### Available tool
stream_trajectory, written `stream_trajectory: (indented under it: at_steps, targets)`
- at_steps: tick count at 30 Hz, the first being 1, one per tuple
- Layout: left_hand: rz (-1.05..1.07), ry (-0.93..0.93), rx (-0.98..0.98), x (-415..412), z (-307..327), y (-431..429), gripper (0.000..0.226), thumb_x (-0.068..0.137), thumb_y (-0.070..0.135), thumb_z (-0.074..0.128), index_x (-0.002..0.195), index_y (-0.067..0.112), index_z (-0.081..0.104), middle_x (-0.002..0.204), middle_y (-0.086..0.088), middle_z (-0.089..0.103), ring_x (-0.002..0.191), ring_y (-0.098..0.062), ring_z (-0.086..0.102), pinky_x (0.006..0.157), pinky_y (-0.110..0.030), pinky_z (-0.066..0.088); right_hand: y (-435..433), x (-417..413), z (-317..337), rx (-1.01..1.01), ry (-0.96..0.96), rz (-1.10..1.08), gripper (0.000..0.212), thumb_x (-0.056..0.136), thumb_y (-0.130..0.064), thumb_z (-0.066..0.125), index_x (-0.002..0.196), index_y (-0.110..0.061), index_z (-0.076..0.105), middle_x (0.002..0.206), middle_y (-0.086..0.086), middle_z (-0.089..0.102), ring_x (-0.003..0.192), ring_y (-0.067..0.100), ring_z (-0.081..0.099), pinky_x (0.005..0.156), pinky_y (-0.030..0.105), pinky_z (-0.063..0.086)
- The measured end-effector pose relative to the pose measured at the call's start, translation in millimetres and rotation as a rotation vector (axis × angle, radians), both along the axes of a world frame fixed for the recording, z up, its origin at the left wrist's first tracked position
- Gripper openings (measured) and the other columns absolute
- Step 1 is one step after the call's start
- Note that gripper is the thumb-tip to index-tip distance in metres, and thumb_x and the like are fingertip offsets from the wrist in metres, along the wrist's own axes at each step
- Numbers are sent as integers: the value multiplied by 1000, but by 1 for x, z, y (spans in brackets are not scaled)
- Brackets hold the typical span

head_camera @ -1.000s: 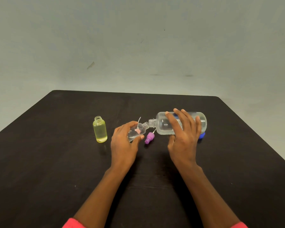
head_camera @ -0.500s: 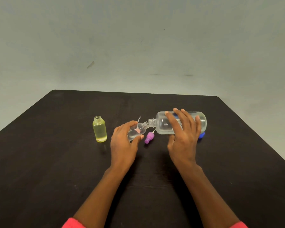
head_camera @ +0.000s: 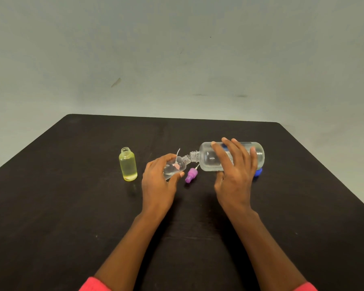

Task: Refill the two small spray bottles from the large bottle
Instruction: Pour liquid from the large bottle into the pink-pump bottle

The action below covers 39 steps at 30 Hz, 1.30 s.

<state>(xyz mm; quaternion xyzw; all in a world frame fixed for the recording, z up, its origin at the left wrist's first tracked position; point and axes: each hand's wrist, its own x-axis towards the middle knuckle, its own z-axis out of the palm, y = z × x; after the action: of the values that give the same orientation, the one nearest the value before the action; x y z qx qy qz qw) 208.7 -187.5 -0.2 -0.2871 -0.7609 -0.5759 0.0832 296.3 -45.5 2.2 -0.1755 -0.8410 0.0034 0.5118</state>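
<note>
— While the two mouths have to meet, how is item one, the large bottle, held?
— Lying nearly level above the bench, neck to the left, its lip at the mouth of the small clear bottle. The right hand is wrapped over the body, fingers spread across the label, thumb beneath. The level tilt is judged to keep the flow slow into a narrow neck.
— Item two?
— Small clear bottle, tipped up toward that lip. The left hand grips it round the body, fingers curled, thumb on the near side. There is clear liquid inside; part filled, by my estimate.
— Loose pieces?
— Yellow bottle: upright, uncapped, well left of the hands, liquid inside. Whether it is done or waiting I cannot tell. Purple spray top: on its side, just below the two necks. Blue cap: behind the right hand, mostly hidden.
— Room?
— The bench runs on well past the hands on every side, and its far edge is well behind. One tight spot: the purple top lies near enough to be knocked when either bottle comes down.
</note>
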Motion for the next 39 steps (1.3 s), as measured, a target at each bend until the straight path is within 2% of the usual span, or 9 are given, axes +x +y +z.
stream_trajectory:
  at_steps: [12,25,30,39]
  targets:
    - [7,-2,-6,0,0,0,42,72,10,74,108,29,62,96,28,55,103,1,47,81,0,31,-1,0,0,-7,7,10,90,53,25,67,128,-21,50,132,11,56,131,24,40,118,39,7]
    - [2,1,-2,1,1,0,42,72,8,74,103,34,60,96,28,55,102,2,46,79,2,31,-1,0,0,-4,5,17,89,55,23,70,129,-22,48,132,11,56,132,23,39,118,39,8]
    - [7,-3,-10,0,0,0,41,73,9,74,107,29,62,96,29,54,103,2,46,79,2,30,-1,0,0,-4,5,15,89,55,23,68,129,-22,48,132,11,56,132,23,39,118,39,7]
    - [2,-13,7,1,2,0,44,72,10,74,100,39,56,95,29,55,102,3,46,79,1,31,-1,0,0,3,6,11,90,54,24,66,129,-22,49,132,10,55,132,23,39,118,40,9]
